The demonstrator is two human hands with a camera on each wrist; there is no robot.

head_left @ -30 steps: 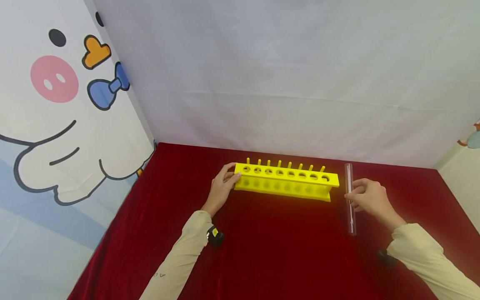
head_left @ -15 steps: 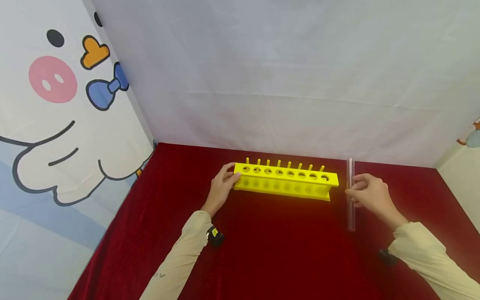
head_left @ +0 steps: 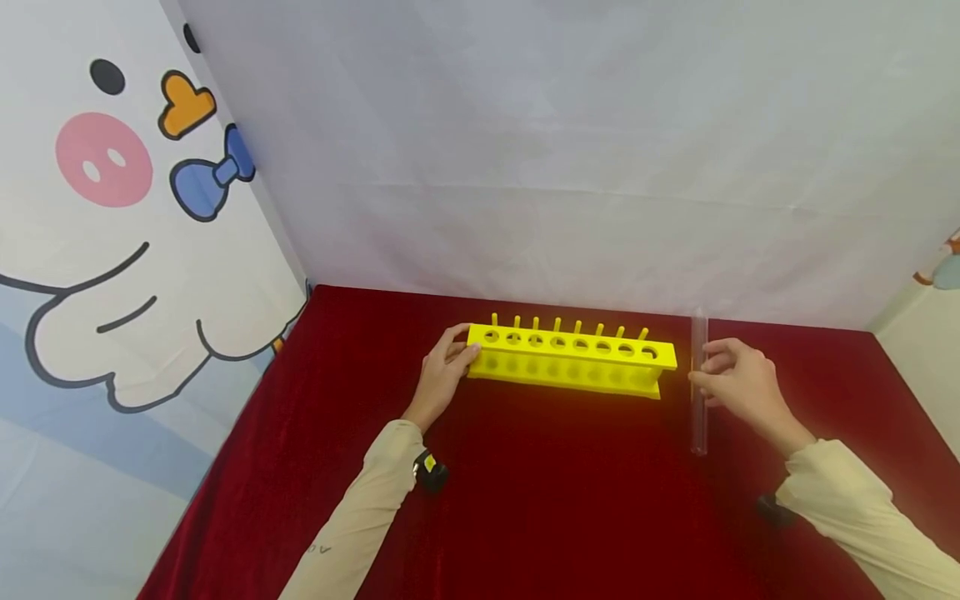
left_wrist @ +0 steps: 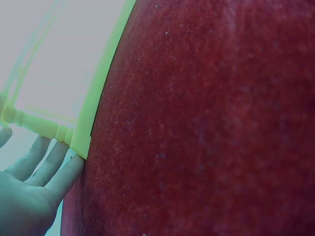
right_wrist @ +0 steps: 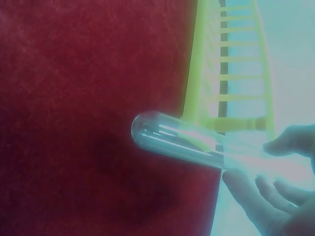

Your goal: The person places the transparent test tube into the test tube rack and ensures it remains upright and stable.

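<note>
A yellow test tube rack (head_left: 570, 356) stands on the dark red cloth, with a row of round holes along its top and pegs behind. My left hand (head_left: 441, 377) holds its left end, thumb in front and fingers around the end post (left_wrist: 47, 127). Right of the rack, my right hand (head_left: 744, 387) pinches a clear glass test tube (head_left: 699, 427) between thumb and fingers. The tube hangs nearly upright, beside the rack and apart from it. In the right wrist view the rounded bottom of the test tube (right_wrist: 170, 137) shows above the cloth.
Dark red velvet cloth (head_left: 555, 500) covers the table. A pale fabric backdrop (head_left: 570, 167) rises close behind the rack. On the left hangs a sheet with a cartoon print (head_left: 105, 250).
My right hand has lifted slightly and carried the test tube a little upward. My left hand stays on the rack's left end, and the rack has barely shifted in view.
</note>
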